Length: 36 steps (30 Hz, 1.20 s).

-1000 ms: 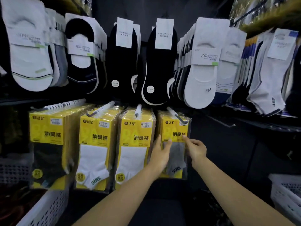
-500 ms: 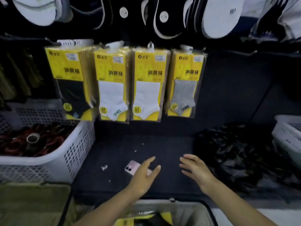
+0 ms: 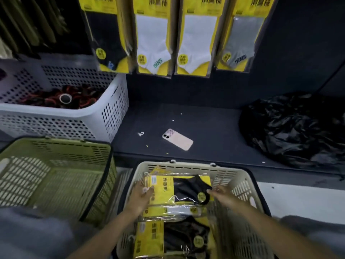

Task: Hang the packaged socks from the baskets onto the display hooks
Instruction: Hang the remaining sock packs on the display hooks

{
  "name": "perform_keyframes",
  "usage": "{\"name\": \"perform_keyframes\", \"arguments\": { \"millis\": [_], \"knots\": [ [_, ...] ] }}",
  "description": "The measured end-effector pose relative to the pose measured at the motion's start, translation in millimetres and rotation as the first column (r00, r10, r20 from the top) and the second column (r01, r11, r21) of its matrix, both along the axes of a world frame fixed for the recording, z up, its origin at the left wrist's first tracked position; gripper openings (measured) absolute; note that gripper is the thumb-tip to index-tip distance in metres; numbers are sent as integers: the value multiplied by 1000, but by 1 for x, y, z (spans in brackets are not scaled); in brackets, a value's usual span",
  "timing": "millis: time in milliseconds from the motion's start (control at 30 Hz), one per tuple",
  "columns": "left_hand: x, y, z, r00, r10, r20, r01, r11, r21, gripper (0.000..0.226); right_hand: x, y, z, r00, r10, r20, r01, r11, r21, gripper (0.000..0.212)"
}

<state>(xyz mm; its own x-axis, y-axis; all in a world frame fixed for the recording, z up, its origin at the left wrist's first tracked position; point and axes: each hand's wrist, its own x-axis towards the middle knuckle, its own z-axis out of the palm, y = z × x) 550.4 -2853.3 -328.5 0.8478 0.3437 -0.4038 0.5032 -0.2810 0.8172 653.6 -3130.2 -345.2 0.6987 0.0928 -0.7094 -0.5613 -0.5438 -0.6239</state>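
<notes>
A cream basket (image 3: 240, 184) in front of me holds several yellow sock packs. The top pack (image 3: 179, 189) shows a black sock and lies sideways. My left hand (image 3: 141, 197) rests on its left end, fingers spread over the label. My right hand (image 3: 224, 198) touches its right end, fingers apart; neither hand has closed on it. More packs (image 3: 149, 240) lie lower in the basket. Four rows of hung yellow packs (image 3: 153, 40) fill the top of the view: black, white, white, grey.
An olive basket (image 3: 56, 176) stands at the left with nothing visible inside. A white perforated basket (image 3: 104, 116) with dark red items sits behind it. A pink phone (image 3: 178, 139) and a small loose hook (image 3: 141, 134) lie on the dark shelf. A black plastic bag (image 3: 291, 128) lies at right.
My view dropped from the display hooks to the baskets. Both hands came down from the hanging grey pack into the cream basket and now touch the top black-sock pack.
</notes>
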Motion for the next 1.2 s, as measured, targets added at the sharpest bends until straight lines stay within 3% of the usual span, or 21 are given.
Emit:
{"name": "perform_keyframes", "arguments": {
  "millis": [100,267,400,467,633,800,833,900,967,1100,1200],
  "knots": [
    [0,-2,-4,990,38,-134,-48,996,-74,58,-4,10,-4,1000,2,6,-2,1000,-3,64],
    [-5,-9,0,998,64,-19,-65,995,-72,19,-6,17,-3,995,-94,-25,96,987,131,42],
    [-4,-8,3,991,124,-53,-129,985,-112,8,-6,16,14,989,-86,-124,109,974,199,62],
    [-1,-7,2,992,93,-85,-103,986,-127,17,-5,19,21,988,-42,-146,78,966,247,66],
    [5,-8,17,987,116,-115,-132,980,-146,50,3,19,48,998,-55,-25,61,913,402,41],
    [30,-6,58,954,291,71,-247,898,-365,88,28,12,90,965,-263,14,214,813,542,76],
    [36,-7,70,939,335,77,-261,841,-475,85,32,12,100,957,-289,19,223,778,587,76],
    [52,-15,96,933,337,124,-158,696,-700,53,37,15,120,948,-313,47,203,715,669,67],
    [68,-31,117,937,273,219,-8,642,-766,32,37,19,135,941,-337,40,209,668,714,64],
    [95,-62,151,903,223,368,79,755,-651,21,36,19,148,944,-326,45,175,613,770,63],
    [107,-67,172,854,201,480,88,853,-514,17,45,14,160,859,-457,230,200,713,672,70]
  ]
}}
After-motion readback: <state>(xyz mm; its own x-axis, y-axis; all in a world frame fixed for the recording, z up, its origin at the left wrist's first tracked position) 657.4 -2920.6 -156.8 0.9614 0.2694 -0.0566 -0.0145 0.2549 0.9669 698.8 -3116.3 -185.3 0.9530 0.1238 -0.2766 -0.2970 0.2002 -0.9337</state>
